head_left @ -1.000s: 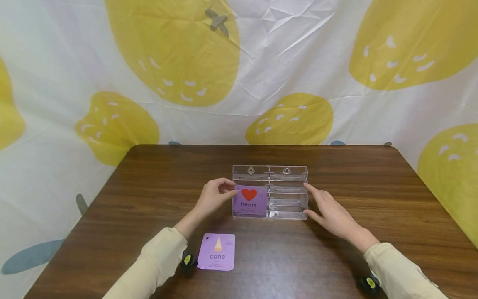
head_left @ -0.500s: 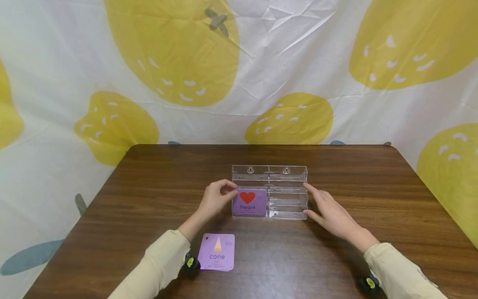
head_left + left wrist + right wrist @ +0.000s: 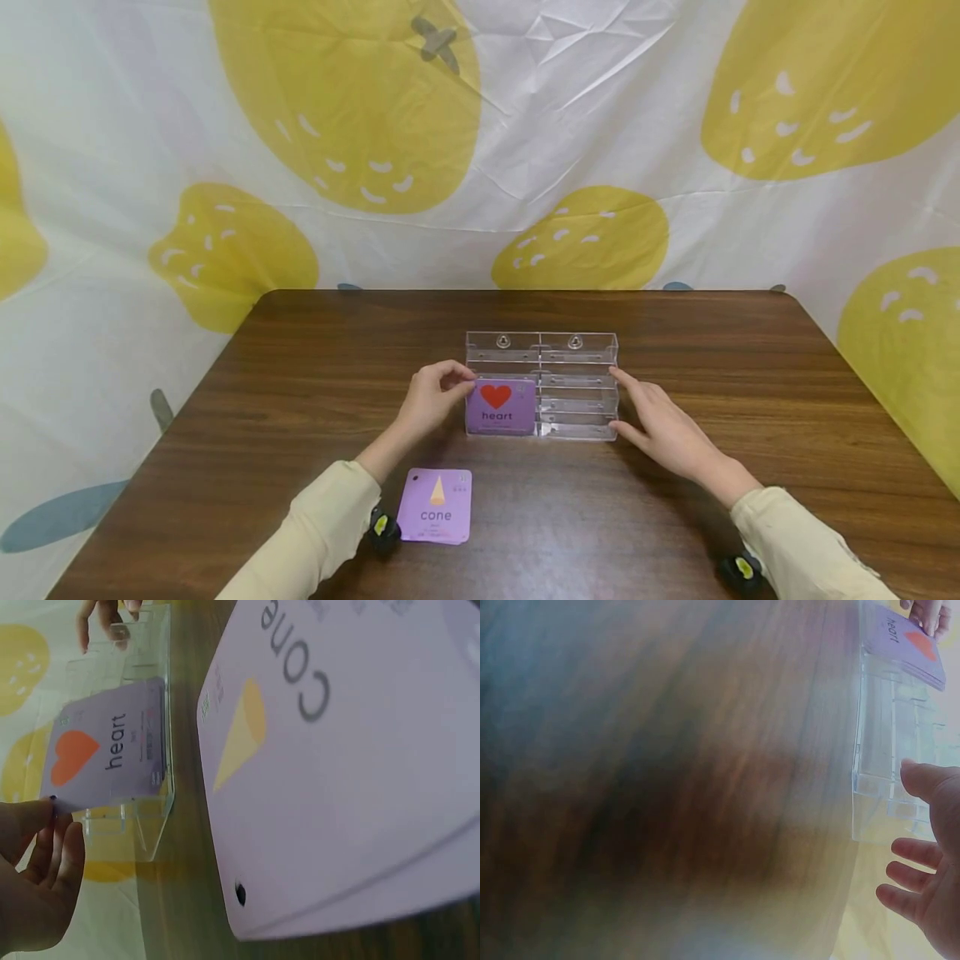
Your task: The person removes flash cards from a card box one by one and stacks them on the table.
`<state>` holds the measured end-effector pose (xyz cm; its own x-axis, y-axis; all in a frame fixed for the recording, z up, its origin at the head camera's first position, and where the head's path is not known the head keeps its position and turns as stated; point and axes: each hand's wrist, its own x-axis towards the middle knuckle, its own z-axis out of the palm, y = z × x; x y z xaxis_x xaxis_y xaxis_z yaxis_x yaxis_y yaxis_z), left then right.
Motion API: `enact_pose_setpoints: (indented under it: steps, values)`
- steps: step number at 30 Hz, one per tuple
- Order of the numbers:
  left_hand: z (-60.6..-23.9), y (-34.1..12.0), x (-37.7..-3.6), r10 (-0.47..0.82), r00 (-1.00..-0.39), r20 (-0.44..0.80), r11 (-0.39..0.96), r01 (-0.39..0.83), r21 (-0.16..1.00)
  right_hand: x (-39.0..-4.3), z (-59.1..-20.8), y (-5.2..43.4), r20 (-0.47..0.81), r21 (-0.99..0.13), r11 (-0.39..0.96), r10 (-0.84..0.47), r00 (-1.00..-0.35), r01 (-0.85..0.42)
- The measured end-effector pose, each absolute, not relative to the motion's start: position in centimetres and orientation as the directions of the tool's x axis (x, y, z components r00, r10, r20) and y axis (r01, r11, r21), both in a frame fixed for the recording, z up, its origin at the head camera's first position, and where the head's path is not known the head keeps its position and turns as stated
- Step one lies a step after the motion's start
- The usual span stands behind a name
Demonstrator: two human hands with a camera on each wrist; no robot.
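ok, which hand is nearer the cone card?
Left. The left hand pinches the heart card just above the cone card; the right hand rests on the clear organizer's far side.

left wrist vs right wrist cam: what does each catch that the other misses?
Only the left wrist view shows the cone card lying on the table and the left hand pinching the heart card's corner. Only the right wrist view shows the right hand, fingers straight, against the clear organizer's end, plus a blurred stretch of wooden table. Both show the heart card seated in the organizer.
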<state>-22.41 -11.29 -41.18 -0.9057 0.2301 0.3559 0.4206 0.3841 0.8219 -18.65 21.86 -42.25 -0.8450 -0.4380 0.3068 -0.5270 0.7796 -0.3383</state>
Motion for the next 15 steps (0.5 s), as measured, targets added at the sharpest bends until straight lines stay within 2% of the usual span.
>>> enact_pose_setpoints:
  steps: [7,15]
  values:
    - [-41.04,-11.35,-22.78,0.261,-0.9,0.349,0.486,0.435,0.758,-18.7,-42.29,21.85,0.319,-0.334,0.775,-0.443,-0.838,-0.536]
    - [-40.88,-11.36,-22.81,0.262,-0.9,0.347,0.492,0.434,0.754,-18.61,-42.22,21.83,0.32,-0.332,0.775,-0.443,-0.837,-0.537]
